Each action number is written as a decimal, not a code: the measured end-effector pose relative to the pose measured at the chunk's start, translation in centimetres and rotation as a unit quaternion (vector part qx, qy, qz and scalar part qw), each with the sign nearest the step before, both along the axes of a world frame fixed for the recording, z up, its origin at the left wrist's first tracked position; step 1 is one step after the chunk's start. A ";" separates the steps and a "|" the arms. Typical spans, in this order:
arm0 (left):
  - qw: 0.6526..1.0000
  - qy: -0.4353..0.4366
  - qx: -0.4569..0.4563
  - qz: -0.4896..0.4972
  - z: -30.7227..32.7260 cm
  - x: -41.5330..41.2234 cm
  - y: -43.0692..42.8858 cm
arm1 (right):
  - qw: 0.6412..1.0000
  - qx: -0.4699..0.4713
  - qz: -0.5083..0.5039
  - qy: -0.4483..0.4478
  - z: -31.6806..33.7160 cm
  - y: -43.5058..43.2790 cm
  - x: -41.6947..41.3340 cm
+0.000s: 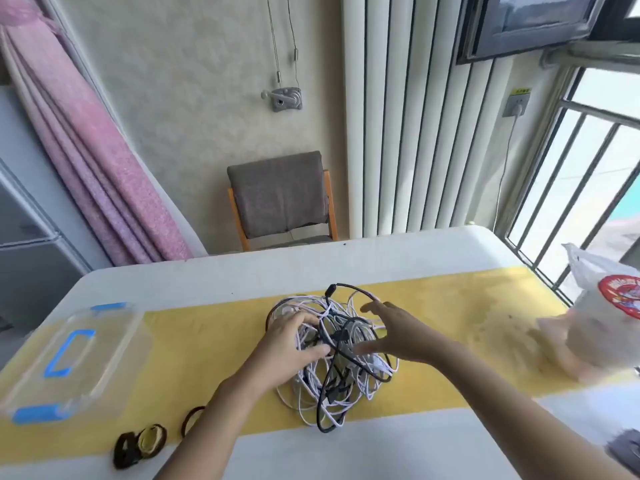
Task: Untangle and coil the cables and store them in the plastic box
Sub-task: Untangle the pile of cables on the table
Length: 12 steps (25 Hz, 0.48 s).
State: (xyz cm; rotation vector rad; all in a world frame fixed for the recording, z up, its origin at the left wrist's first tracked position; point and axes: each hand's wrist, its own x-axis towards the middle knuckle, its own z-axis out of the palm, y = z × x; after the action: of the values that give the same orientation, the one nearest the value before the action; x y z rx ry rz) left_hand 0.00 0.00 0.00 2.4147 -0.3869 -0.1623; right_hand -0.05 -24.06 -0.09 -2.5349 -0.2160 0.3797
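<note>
Cables [341, 379] tangled at frame centre, on yellow cloth [207, 341].
Left hand [289, 344] curled round white strands; right hand [393, 336] spread loose above, gripping nothing; plastic box [104, 358] lidded, lower left of frame.

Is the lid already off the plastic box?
No, the blue-handled lid sits on the plastic box, left of the tangled cables.

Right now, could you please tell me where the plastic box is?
In the head view, the plastic box sits on the left of the table, left of the cable tangle, with the elastic bands nearer the person.
</note>
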 end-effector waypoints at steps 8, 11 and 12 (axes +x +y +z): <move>0.993 -0.107 -0.057 -0.014 -9.9 -0.9 1.1 | 0.990 0.082 -0.009 -0.113 -8.7 1.5 -1.2; 0.981 -0.141 -0.131 0.003 -11.7 -1.5 0.6 | 0.984 0.101 -0.021 -0.144 -9.4 1.9 -2.1; 0.978 -0.144 -0.149 0.013 -12.0 -1.8 0.4 | 0.982 0.117 -0.022 -0.146 -9.4 1.8 -2.5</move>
State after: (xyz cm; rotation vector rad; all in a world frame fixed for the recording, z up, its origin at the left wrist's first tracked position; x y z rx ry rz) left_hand -1.76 0.40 -12.03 2.1447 -0.4743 0.2459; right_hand -2.54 -22.21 -9.47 -2.3479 -0.2962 -0.0363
